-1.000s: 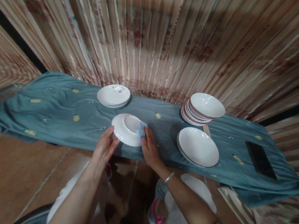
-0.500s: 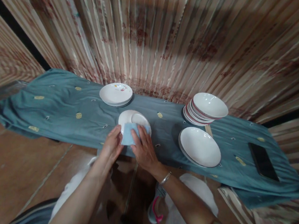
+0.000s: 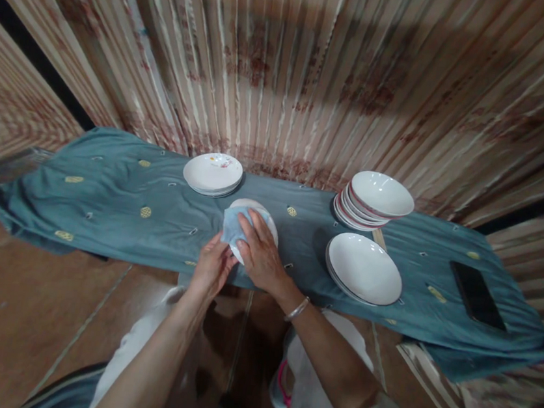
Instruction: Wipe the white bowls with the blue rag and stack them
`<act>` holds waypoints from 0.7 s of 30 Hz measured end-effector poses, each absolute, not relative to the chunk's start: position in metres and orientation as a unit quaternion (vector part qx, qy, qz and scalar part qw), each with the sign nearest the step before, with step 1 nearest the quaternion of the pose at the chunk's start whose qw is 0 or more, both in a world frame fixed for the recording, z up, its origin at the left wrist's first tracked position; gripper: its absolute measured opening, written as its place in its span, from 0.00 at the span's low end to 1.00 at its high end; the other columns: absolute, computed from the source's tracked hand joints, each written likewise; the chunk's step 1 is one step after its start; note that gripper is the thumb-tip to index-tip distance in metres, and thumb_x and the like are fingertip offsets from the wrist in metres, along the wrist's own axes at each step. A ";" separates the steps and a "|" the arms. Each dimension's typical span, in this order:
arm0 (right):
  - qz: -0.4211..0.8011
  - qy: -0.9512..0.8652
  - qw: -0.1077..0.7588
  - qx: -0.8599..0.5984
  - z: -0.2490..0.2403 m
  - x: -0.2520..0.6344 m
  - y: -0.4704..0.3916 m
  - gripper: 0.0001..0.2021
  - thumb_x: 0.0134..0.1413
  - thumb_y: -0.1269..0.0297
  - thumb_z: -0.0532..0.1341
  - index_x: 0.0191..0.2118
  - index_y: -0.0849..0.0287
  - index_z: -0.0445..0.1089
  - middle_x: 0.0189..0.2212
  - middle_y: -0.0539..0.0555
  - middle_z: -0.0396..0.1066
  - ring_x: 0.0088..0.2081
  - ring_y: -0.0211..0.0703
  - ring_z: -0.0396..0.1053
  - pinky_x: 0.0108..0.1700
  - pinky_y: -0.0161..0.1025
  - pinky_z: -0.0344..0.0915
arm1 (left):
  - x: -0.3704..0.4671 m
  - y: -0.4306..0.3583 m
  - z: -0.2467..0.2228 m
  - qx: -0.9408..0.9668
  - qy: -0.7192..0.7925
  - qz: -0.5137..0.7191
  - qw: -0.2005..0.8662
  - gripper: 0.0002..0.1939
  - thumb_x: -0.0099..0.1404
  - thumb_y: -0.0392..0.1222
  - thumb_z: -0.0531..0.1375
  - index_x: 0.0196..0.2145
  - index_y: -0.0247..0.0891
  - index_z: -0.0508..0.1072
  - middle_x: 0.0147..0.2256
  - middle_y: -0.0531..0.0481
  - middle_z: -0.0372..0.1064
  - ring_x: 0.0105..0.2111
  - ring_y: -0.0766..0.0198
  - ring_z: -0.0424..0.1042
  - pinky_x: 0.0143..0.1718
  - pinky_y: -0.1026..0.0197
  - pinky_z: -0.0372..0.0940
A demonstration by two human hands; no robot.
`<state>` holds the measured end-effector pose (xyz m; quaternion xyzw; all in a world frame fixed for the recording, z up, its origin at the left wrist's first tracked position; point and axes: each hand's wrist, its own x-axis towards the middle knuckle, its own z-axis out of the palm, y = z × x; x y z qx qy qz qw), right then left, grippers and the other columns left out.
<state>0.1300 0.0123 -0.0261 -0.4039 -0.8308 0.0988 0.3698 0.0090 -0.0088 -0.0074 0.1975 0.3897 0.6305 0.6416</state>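
Observation:
A small white plate (image 3: 267,215) is tilted over the front edge of the covered table, its near rim gripped between the thumb and fingers of my left hand (image 3: 211,268). A light blue cloth (image 3: 233,224) lies across the plate's face. My right hand (image 3: 264,257) presses that cloth down on the plate with its fingers, which hide much of both. Just behind sits a short stack of white plates (image 3: 211,175), the top one with a floral print. To the right is a pair of shallow white bowls or deep plates (image 3: 365,268), stacked.
A taller stack of white bowls (image 3: 381,195) with reddish rims stands at the back right. A black phone (image 3: 476,296) lies near the right end. The teal cloth (image 3: 118,213) covers the table, and a pleated curtain (image 3: 285,87) hangs behind.
My right hand and the blue cloth have moved up over the plate, and the cloth is now bunched. The plate has turned slightly; my left hand has shifted a little right along its rim.

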 end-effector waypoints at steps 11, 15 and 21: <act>0.193 -0.764 0.382 -0.483 -0.034 0.143 0.038 0.28 0.69 0.56 0.41 0.67 0.66 0.52 0.67 0.65 0.51 0.69 0.48 0.46 0.69 0.54 0.48 | 0.016 -0.011 -0.001 0.222 0.401 0.619 0.637 0.23 0.43 0.48 0.74 0.35 0.35 0.76 0.32 0.48 0.78 0.35 0.61 0.77 0.35 0.63 0.72; 0.199 -0.757 0.370 -0.500 -0.048 0.152 0.037 0.27 0.69 0.56 0.42 0.68 0.63 0.51 0.67 0.62 0.51 0.69 0.48 0.46 0.68 0.56 0.49 | 0.014 -0.009 -0.003 0.214 0.409 0.622 0.633 0.20 0.46 0.45 0.72 0.35 0.34 0.76 0.32 0.48 0.78 0.33 0.63 0.76 0.32 0.65 0.70; 0.221 -0.743 0.381 -0.504 -0.059 0.162 0.021 0.28 0.69 0.55 0.41 0.67 0.64 0.52 0.67 0.63 0.52 0.69 0.46 0.46 0.69 0.52 0.47 | 0.010 -0.006 -0.006 0.204 0.416 0.622 0.631 0.17 0.48 0.43 0.71 0.35 0.34 0.76 0.29 0.50 0.77 0.28 0.66 0.75 0.29 0.67 0.68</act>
